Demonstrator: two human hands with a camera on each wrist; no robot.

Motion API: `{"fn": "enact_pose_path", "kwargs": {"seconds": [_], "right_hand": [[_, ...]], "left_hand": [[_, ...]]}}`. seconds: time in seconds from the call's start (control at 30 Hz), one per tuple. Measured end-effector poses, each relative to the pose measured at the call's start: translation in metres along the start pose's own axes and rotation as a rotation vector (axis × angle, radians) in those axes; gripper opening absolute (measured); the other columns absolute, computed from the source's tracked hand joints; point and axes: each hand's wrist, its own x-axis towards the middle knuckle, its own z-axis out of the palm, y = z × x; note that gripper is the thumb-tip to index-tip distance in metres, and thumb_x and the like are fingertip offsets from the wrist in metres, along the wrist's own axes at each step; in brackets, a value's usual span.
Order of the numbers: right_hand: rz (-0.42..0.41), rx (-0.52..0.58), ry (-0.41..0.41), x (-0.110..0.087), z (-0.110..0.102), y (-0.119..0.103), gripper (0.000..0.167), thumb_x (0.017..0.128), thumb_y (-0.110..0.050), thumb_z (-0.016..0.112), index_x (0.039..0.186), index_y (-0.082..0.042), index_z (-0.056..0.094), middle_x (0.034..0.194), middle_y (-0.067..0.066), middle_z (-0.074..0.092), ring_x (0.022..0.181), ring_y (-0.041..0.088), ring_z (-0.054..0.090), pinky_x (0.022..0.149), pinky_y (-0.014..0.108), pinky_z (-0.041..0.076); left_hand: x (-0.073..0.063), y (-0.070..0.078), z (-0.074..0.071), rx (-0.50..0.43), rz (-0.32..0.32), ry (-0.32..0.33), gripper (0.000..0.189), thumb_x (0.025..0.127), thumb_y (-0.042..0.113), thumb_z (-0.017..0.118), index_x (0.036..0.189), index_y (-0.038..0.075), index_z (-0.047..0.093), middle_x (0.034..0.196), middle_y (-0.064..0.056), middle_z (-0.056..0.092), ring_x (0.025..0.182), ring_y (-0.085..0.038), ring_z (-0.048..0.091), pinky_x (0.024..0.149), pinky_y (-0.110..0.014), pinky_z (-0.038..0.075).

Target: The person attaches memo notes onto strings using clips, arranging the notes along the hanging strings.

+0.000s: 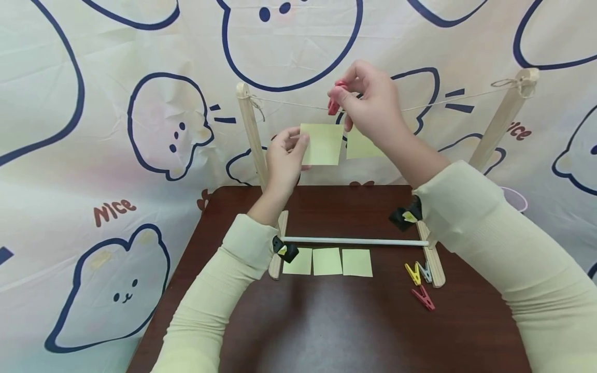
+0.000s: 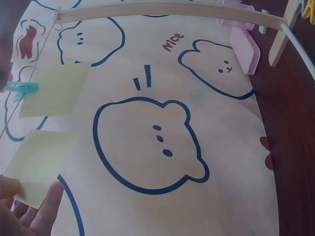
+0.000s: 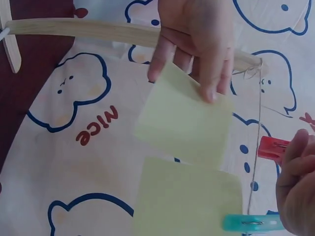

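Observation:
My left hand (image 1: 285, 155) pinches a pale yellow sticky note (image 1: 322, 145) by its left edge, holding it upright just below the string (image 1: 289, 103). At the string, my right hand (image 1: 375, 103) pinches a red clothespin (image 1: 333, 107) by its handles. In the right wrist view the clothespin's tip overlaps the string, above and apart from the note. Beside the held note, a second sticky note (image 1: 363, 146) hangs from the string by a teal clothespin (image 3: 251, 222). My right hand and forearm partly cover that hanging note in the head view.
The string spans two wooden posts (image 1: 252, 134), with a white rod (image 1: 354, 241) joining their feet. Three sticky notes (image 1: 327, 261) lie in a row on the dark table (image 1: 326, 321). Yellow (image 1: 413, 273), grey-blue (image 1: 425, 271) and red (image 1: 423, 298) clothespins lie near the right foot.

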Motion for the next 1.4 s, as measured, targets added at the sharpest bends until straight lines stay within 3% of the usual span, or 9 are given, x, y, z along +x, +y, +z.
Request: {"fn": "enact_pose_path", "kwargs": {"seconds": [0.33,0.43,0.57,0.7,0.8,0.97,1.07,1.2,1.4], "right_hand": [[0.143,-0.057,-0.076,0.006,0.01,0.006,0.017,0.09,-0.023,0.059,0.097,-0.011,0.051,0.096,0.005,0.067,0.046,0.022,0.048,0.044,0.022,0.039],[0.189,-0.043,-0.125,0.006,0.009,0.007,0.025,0.091,-0.025,0.058,0.109,-0.012,0.05,0.099,0.006,0.066,0.049,0.024,0.053,0.041,0.021,0.038],[0.241,0.008,-0.201,0.005,0.005,0.007,0.051,0.091,-0.029,0.057,0.137,-0.02,0.038,0.124,0.007,0.057,0.059,0.025,0.063,0.041,0.02,0.042],[0.191,-0.025,-0.231,-0.004,-0.002,0.005,0.073,0.089,-0.036,0.059,0.148,-0.032,0.016,0.144,0.003,0.037,0.07,0.022,0.066,0.045,0.023,0.046],[0.035,-0.096,-0.17,-0.024,-0.009,0.006,0.073,0.088,-0.034,0.062,0.147,-0.032,0.018,0.145,-0.003,0.036,0.071,0.018,0.066,0.045,0.023,0.046],[-0.466,-0.258,-0.019,-0.076,-0.022,0.037,0.043,0.087,-0.016,0.063,0.127,-0.007,0.053,0.117,0.005,0.061,0.062,0.011,0.062,0.049,0.019,0.046],[-0.557,-0.358,-0.053,-0.111,-0.025,0.075,0.026,0.083,-0.011,0.064,0.106,0.0,0.063,0.094,0.009,0.067,0.065,0.014,0.062,0.056,0.026,0.049],[-0.294,-0.502,-0.24,-0.159,-0.028,0.134,0.011,0.082,-0.008,0.066,0.093,-0.007,0.068,0.086,0.002,0.067,0.074,0.016,0.062,0.066,0.036,0.05],[0.096,-0.699,-0.438,-0.226,-0.033,0.214,0.006,0.081,-0.012,0.067,0.086,-0.012,0.065,0.067,-0.006,0.056,0.057,0.01,0.048,0.051,0.036,0.042]], "left_hand": [[0.006,0.009,0.006,-0.068,0.006,-0.016,0.025,0.091,0.014,0.058,0.113,0.001,0.061,0.102,-0.016,0.065,0.079,-0.022,0.064,0.05,-0.026,0.052],[0.006,0.009,0.006,-0.083,-0.002,-0.026,0.025,0.091,0.014,0.059,0.113,0.001,0.061,0.101,-0.015,0.065,0.078,-0.022,0.064,0.051,-0.026,0.052],[0.003,0.007,0.004,-0.086,0.008,-0.053,0.032,0.09,0.02,0.06,0.119,0.005,0.059,0.102,-0.014,0.066,0.083,-0.021,0.063,0.057,-0.032,0.054],[-0.008,-0.003,-0.003,-0.048,0.042,-0.075,0.043,0.092,0.032,0.057,0.128,0.009,0.051,0.107,-0.012,0.063,0.09,-0.02,0.062,0.063,-0.036,0.054],[-0.024,-0.011,-0.009,0.026,0.067,-0.06,0.046,0.095,0.036,0.05,0.132,0.009,0.044,0.111,-0.011,0.059,0.091,-0.02,0.061,0.063,-0.035,0.053],[-0.055,-0.047,-0.018,0.361,0.095,-0.009,0.035,0.095,0.032,0.046,0.124,0.013,0.05,0.102,-0.003,0.061,0.079,-0.014,0.059,0.064,-0.033,0.048],[-0.072,-0.088,-0.024,0.701,0.054,-0.066,0.027,0.094,0.027,0.048,0.116,0.016,0.058,0.093,0.001,0.063,0.066,-0.014,0.055,0.056,-0.034,0.045],[-0.101,-0.143,-0.03,1.056,-0.038,-0.242,0.026,0.091,0.018,0.053,0.114,0.012,0.061,0.093,-0.008,0.063,0.062,-0.022,0.058,0.05,-0.036,0.045],[-0.136,-0.2,-0.03,1.292,-0.142,-0.377,0.031,0.091,0.019,0.057,0.116,0.001,0.057,0.1,-0.02,0.056,0.067,-0.033,0.059,0.051,-0.042,0.048]]}}
